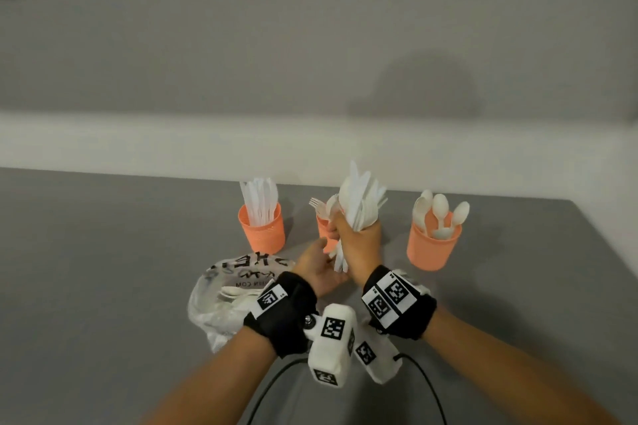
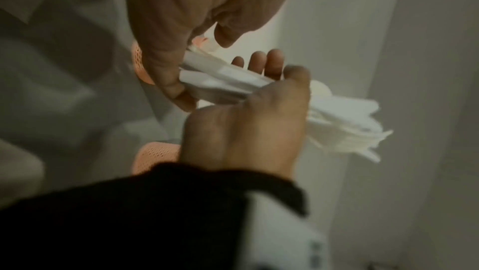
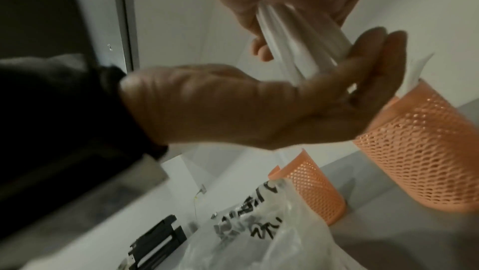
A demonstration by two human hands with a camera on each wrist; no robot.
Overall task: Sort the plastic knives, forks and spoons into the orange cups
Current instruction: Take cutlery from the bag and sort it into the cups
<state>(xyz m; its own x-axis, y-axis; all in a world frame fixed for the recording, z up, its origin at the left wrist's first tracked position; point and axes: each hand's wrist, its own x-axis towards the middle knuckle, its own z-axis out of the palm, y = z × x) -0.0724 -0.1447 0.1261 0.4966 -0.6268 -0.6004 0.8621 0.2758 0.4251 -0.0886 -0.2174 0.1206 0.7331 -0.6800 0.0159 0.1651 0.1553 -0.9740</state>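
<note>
Three orange mesh cups stand in a row at the back of the grey table (image 1: pixel 103 269). The left cup (image 1: pixel 262 231) holds knives, the middle cup (image 1: pixel 322 228) forks, and the right cup (image 1: pixel 433 248) spoons. My right hand (image 1: pixel 359 245) grips a mixed bundle of white cutlery (image 1: pixel 359 197) upright in front of the middle cup, heads up. My left hand (image 1: pixel 317 269) lies palm up just under it, and its fairly straight fingers (image 3: pixel 376 59) touch the handle ends (image 3: pixel 293 49). The right fist (image 2: pixel 243 131) wraps the bundle's middle.
A crumpled clear plastic bag (image 1: pixel 234 293) with black print lies front left of the cups, more white cutlery inside. A pale wall rises right behind the cups. Black cables (image 1: pixel 276 376) trail from the wrist units near the front edge.
</note>
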